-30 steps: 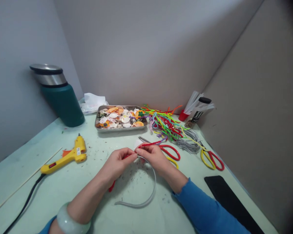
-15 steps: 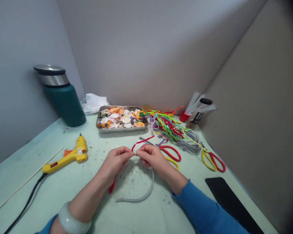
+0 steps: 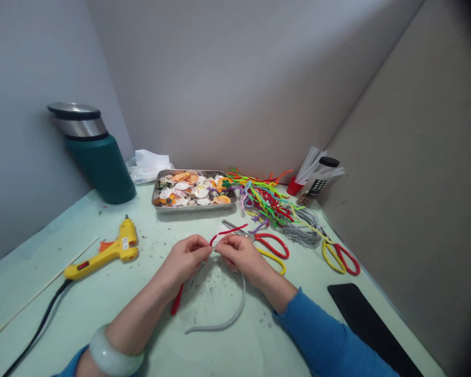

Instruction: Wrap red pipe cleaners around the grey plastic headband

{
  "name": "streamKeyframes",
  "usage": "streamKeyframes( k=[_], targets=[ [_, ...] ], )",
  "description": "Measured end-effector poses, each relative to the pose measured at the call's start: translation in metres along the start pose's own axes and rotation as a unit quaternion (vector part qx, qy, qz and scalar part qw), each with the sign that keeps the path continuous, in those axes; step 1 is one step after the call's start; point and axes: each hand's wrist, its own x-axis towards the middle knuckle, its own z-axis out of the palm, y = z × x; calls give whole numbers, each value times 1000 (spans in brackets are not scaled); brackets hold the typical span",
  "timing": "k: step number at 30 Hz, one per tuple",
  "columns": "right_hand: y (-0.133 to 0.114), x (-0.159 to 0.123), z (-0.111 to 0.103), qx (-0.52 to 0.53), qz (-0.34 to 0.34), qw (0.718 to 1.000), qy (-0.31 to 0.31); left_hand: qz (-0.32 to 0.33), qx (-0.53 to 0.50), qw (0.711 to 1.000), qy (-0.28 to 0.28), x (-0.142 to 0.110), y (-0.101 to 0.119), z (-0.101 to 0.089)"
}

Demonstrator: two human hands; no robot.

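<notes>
Near centre: grey band (image 3: pixel 238 310) is curving up to the right hand (image 3: pixel 241 255), whose closed fingertips are pinching it. Left hand (image 3: pixel 189 256), also closed, is gripping the red fuzzy stem (image 3: pixel 228 231) just beside; fingers are hiding the exact contact. Pinching close there, stem taut, is probably serving best. Farther right, scissors (image 3: pixel 252 236) are lying; far, shell tray (image 3: pixel 194 209) is sitting.

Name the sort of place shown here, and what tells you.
Probably a craft workspace: a yellow glue gun, a tray of shells and colourful pipe cleaners share the table.
</notes>
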Motion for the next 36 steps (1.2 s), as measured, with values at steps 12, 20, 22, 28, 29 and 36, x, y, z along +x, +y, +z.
streamKeyframes(
  k=[12,20,22,28,29,36],
  targets=[
    [9,3,1,-88,-24,996,23,89,129,987,44,8,-13,-1],
    [11,3,1,-130,-38,990,39,99,168,979,68,6,-13,0],
    [10,3,1,-115,-38,992,43,110,165,978,69,5,-13,0],
    [11,5,1,-53,-38,996,53,135,170,974,68,2,-8,1],
    [11,6,1,-45,-38,997,52,132,168,975,64,1,-7,1],
    [9,3,-2,-40,-49,998,4,63,75,995,17,0,-4,0]
  ],
)
